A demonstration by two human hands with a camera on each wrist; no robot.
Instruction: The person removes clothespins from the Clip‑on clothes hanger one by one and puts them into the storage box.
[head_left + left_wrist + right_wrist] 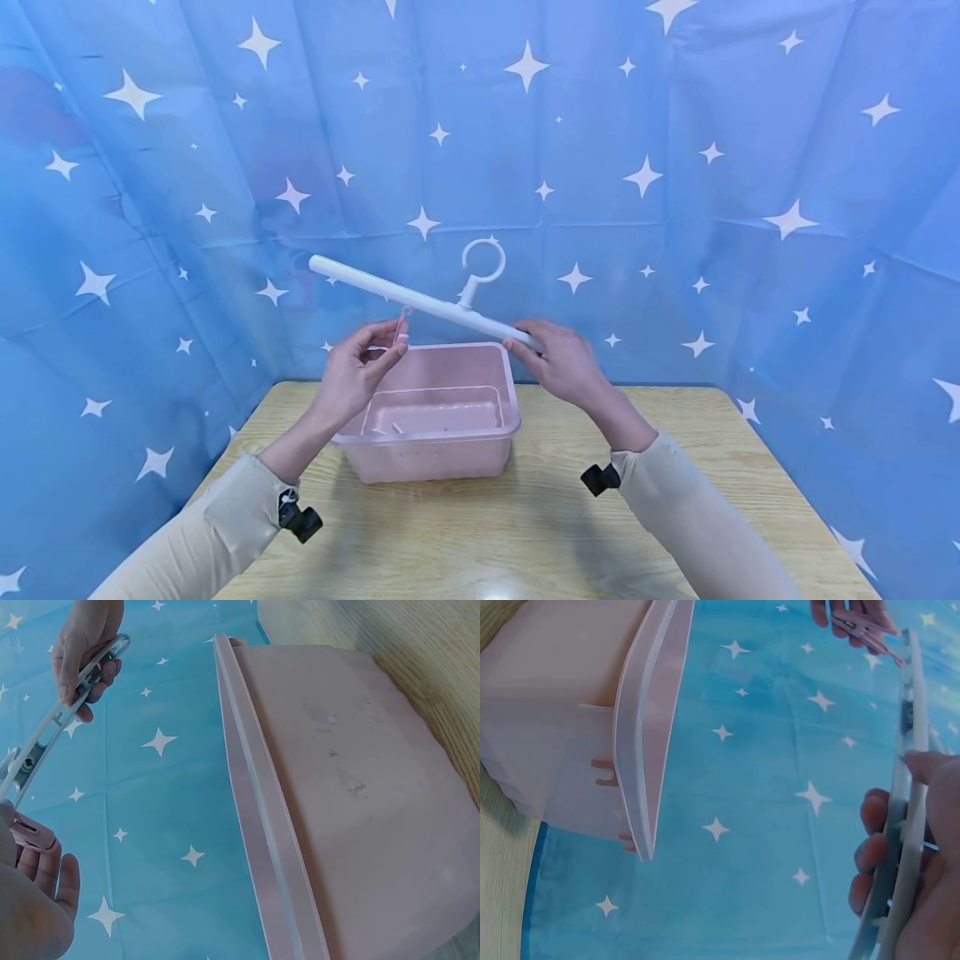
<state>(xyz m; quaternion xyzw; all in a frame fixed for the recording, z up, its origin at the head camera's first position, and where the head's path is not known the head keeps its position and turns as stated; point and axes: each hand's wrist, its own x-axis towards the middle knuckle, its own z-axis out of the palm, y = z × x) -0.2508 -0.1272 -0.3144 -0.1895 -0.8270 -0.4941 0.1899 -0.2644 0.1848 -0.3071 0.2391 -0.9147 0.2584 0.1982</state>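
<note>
My right hand (pixel 562 362) grips one end of a white hanger (pixel 390 290), a straight bar with a round open hook on top. The bar slants up to the left above the pink bin. Between thumb and fingers, my left hand (pixel 351 371) pinches a small pink clothespin (pixel 403 329) with a hooked tip. That tip is close under the bar; whether they touch I cannot tell. In the right wrist view, the clothespin (pixel 862 630) is near the hanger's far end. The hanger's underside (pixel 52 727) shows slots and ribs in the left wrist view.
Below the hands, a pink plastic bin (pixel 435 458) stands on the wood-grain table (pixel 480 533). A few small pale pieces lie inside it, too small to identify. Blue curtains (pixel 480 183) with white stars enclose the back and sides.
</note>
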